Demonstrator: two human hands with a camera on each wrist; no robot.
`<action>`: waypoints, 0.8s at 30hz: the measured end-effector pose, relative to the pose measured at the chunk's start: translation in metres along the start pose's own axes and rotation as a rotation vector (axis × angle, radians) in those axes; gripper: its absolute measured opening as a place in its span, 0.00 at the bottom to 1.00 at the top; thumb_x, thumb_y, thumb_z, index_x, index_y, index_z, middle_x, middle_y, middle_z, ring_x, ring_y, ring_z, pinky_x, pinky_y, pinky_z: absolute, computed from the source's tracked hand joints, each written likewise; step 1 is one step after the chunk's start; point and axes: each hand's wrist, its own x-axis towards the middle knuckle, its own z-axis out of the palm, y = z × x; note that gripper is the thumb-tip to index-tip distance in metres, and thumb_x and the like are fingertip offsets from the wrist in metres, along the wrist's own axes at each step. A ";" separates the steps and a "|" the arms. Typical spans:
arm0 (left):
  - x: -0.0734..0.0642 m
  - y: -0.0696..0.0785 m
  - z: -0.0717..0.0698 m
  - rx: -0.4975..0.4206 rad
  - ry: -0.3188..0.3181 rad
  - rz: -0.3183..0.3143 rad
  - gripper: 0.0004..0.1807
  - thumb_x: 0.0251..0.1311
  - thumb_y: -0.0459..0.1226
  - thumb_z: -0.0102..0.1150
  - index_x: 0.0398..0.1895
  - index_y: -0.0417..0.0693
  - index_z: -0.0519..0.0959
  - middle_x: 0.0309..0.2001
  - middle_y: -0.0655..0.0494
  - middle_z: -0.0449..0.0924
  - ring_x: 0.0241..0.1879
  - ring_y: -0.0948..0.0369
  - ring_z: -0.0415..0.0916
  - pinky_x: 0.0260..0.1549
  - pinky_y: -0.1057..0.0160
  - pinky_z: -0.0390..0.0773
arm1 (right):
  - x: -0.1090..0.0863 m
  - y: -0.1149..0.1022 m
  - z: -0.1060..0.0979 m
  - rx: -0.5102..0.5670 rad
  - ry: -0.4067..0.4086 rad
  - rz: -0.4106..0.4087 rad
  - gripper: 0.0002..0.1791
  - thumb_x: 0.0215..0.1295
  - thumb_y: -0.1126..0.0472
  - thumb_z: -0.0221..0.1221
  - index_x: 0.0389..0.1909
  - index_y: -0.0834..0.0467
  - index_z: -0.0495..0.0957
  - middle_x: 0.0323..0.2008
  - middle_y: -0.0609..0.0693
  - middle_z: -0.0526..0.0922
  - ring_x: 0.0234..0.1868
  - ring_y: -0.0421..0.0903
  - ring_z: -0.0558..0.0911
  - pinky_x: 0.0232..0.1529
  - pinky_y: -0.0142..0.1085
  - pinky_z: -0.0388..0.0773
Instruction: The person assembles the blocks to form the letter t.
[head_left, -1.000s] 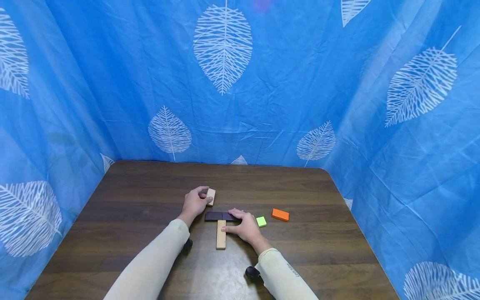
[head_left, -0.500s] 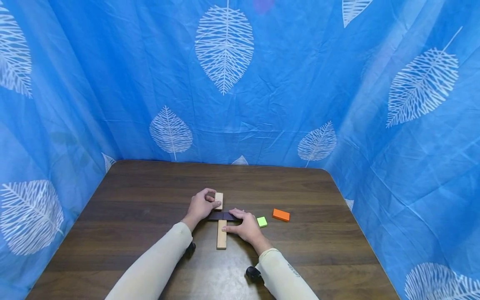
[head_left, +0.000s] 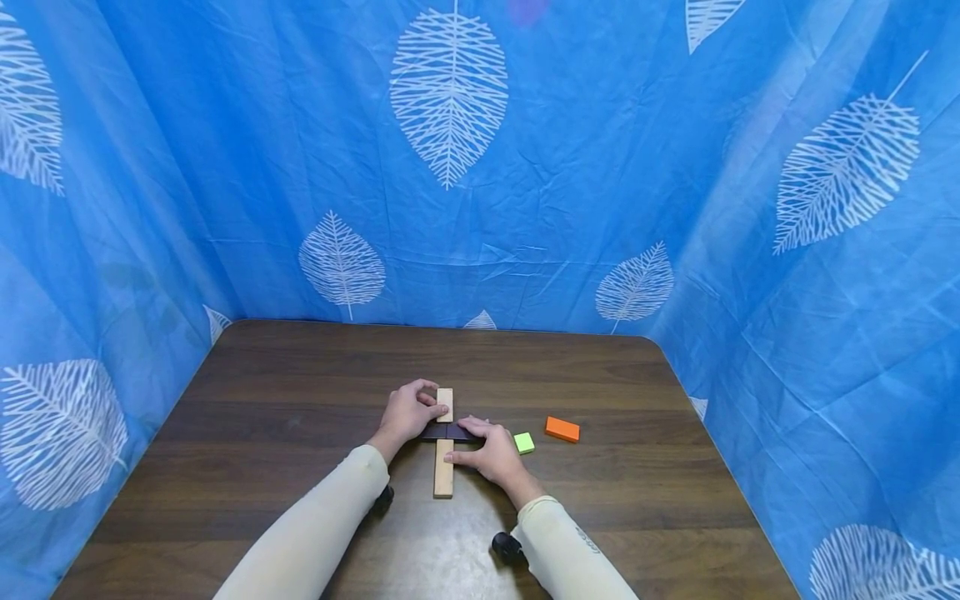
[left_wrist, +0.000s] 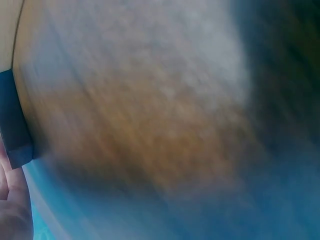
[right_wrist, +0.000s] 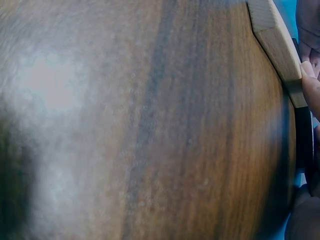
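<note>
Between thumb and fingers my left hand [head_left: 406, 415] pinches a short pale wooden block [head_left: 446, 404], right at the far side of two dark blocks [head_left: 434, 432] laid end to end. A longer pale wooden block [head_left: 443, 472] runs from their near side toward me, so the pieces form a cross. My right hand [head_left: 491, 452] has its fingers over the right dark block and its thumb against the longer pale block. In the right wrist view that thumb [right_wrist: 310, 89] touches the pale block [right_wrist: 280, 47] near the dark one [right_wrist: 303, 140].
A small lime-green block [head_left: 523, 443] lies just right of my right hand, and an orange block [head_left: 562, 429] farther right. Everything lies on a dark wood-grain table [head_left: 637, 500]. A blue curtain with white leaves [head_left: 525, 208] stands behind it and along both sides.
My left hand has moved to the right and slightly nearer with the short pale block, from the upper left to the middle of the dark blocks. My right hand has stayed in place.
</note>
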 end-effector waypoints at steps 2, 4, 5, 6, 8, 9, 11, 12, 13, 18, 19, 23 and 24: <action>0.000 0.000 0.000 0.008 -0.004 0.003 0.23 0.58 0.41 0.74 0.56 0.47 0.81 0.33 0.59 0.86 0.46 0.51 0.77 0.51 0.47 0.73 | 0.000 0.000 0.000 0.003 0.001 -0.001 0.37 0.50 0.46 0.77 0.60 0.58 0.82 0.62 0.58 0.78 0.68 0.61 0.70 0.67 0.53 0.62; 0.000 0.000 0.000 0.015 -0.008 0.006 0.23 0.58 0.41 0.74 0.56 0.46 0.81 0.33 0.59 0.86 0.45 0.52 0.78 0.51 0.47 0.73 | 0.000 0.000 0.000 0.005 0.002 0.000 0.37 0.50 0.46 0.77 0.60 0.58 0.82 0.62 0.57 0.78 0.68 0.61 0.70 0.67 0.53 0.62; 0.000 0.000 0.000 0.018 -0.010 0.002 0.23 0.58 0.41 0.74 0.56 0.45 0.81 0.33 0.59 0.85 0.44 0.52 0.79 0.50 0.47 0.74 | -0.001 0.000 0.000 0.006 0.001 -0.002 0.37 0.50 0.46 0.77 0.60 0.58 0.82 0.62 0.57 0.78 0.68 0.61 0.70 0.67 0.53 0.62; 0.000 0.000 0.000 0.019 -0.012 0.000 0.23 0.58 0.41 0.74 0.56 0.45 0.81 0.33 0.59 0.85 0.43 0.52 0.79 0.50 0.47 0.74 | -0.001 0.000 0.000 0.009 0.002 -0.004 0.37 0.50 0.46 0.78 0.60 0.58 0.82 0.62 0.57 0.78 0.68 0.61 0.70 0.67 0.54 0.62; 0.000 0.000 0.000 0.026 -0.015 -0.005 0.24 0.58 0.41 0.74 0.56 0.45 0.81 0.32 0.58 0.85 0.43 0.52 0.78 0.50 0.47 0.74 | -0.001 0.001 0.000 0.014 0.001 -0.008 0.37 0.49 0.46 0.78 0.59 0.58 0.82 0.62 0.58 0.78 0.68 0.61 0.70 0.67 0.54 0.62; 0.000 -0.001 0.000 0.033 -0.017 -0.002 0.24 0.58 0.41 0.74 0.56 0.44 0.81 0.32 0.59 0.85 0.43 0.53 0.78 0.49 0.47 0.74 | -0.001 0.001 0.000 0.015 0.002 -0.009 0.37 0.49 0.46 0.78 0.59 0.58 0.82 0.62 0.58 0.78 0.68 0.61 0.70 0.67 0.54 0.62; 0.000 -0.001 0.000 0.038 -0.021 -0.008 0.24 0.58 0.41 0.74 0.56 0.44 0.81 0.32 0.59 0.85 0.43 0.53 0.78 0.50 0.48 0.74 | -0.001 0.001 0.000 0.019 0.004 -0.013 0.37 0.49 0.46 0.78 0.59 0.59 0.82 0.62 0.58 0.79 0.68 0.61 0.70 0.67 0.54 0.62; 0.000 -0.001 0.000 0.042 -0.023 -0.007 0.24 0.58 0.41 0.74 0.57 0.44 0.81 0.32 0.59 0.85 0.43 0.53 0.78 0.50 0.48 0.74 | -0.001 0.001 0.000 0.020 0.005 -0.015 0.37 0.49 0.46 0.78 0.59 0.59 0.82 0.62 0.58 0.79 0.68 0.61 0.70 0.67 0.54 0.62; 0.000 -0.001 0.001 0.048 -0.025 -0.003 0.24 0.59 0.42 0.73 0.57 0.44 0.81 0.32 0.58 0.85 0.42 0.53 0.79 0.49 0.48 0.75 | -0.001 0.001 0.000 0.019 0.005 -0.015 0.37 0.49 0.46 0.78 0.59 0.59 0.82 0.62 0.57 0.79 0.68 0.61 0.70 0.67 0.54 0.62; 0.002 0.000 0.002 0.065 -0.045 0.017 0.24 0.59 0.41 0.73 0.57 0.42 0.81 0.32 0.58 0.84 0.36 0.58 0.80 0.46 0.52 0.78 | -0.001 0.001 0.000 0.018 0.008 -0.014 0.37 0.49 0.47 0.78 0.59 0.59 0.82 0.62 0.57 0.78 0.68 0.61 0.70 0.68 0.53 0.62; 0.003 0.000 0.002 0.070 -0.049 0.022 0.24 0.59 0.41 0.73 0.56 0.42 0.81 0.31 0.57 0.84 0.35 0.58 0.80 0.45 0.52 0.78 | -0.001 0.001 0.000 0.017 0.008 -0.012 0.37 0.49 0.47 0.78 0.59 0.59 0.82 0.62 0.57 0.78 0.68 0.61 0.70 0.68 0.53 0.62; 0.003 0.001 0.002 0.110 -0.061 0.036 0.23 0.59 0.42 0.73 0.55 0.40 0.81 0.32 0.56 0.81 0.35 0.58 0.77 0.44 0.53 0.77 | 0.000 0.002 0.001 0.014 0.006 -0.004 0.37 0.50 0.47 0.78 0.59 0.59 0.82 0.62 0.58 0.78 0.68 0.61 0.70 0.68 0.53 0.62; 0.003 0.001 0.002 0.124 -0.062 0.039 0.23 0.59 0.42 0.73 0.55 0.40 0.82 0.32 0.56 0.81 0.35 0.57 0.77 0.45 0.52 0.76 | 0.000 0.003 0.001 0.013 0.006 -0.004 0.37 0.50 0.47 0.78 0.59 0.59 0.82 0.63 0.58 0.78 0.68 0.61 0.70 0.68 0.53 0.62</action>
